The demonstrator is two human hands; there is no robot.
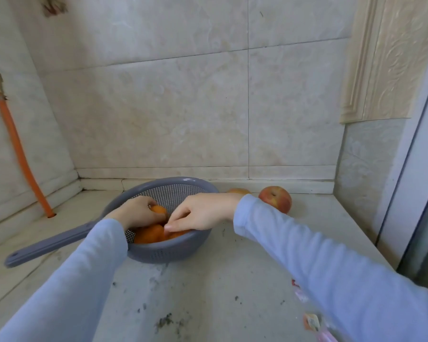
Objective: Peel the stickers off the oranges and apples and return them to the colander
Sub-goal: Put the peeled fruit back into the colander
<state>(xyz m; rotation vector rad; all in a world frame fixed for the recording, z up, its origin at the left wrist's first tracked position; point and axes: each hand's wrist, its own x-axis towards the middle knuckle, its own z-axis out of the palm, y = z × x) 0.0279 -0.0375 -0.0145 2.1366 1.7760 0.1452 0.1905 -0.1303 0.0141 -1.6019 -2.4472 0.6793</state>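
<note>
left grip (139, 212): clasps orange (159, 209) inside colander (168, 253)
right grip (203, 214): down among oranges (150, 234), cannot tell if grasping
apples (276, 198): two, surface (220, 280) back edge, right of colander

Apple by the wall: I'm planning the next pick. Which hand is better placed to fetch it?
Probably the right hand: the apple lies just beyond its wrist, while the left hand grips an orange in the colander.
</note>
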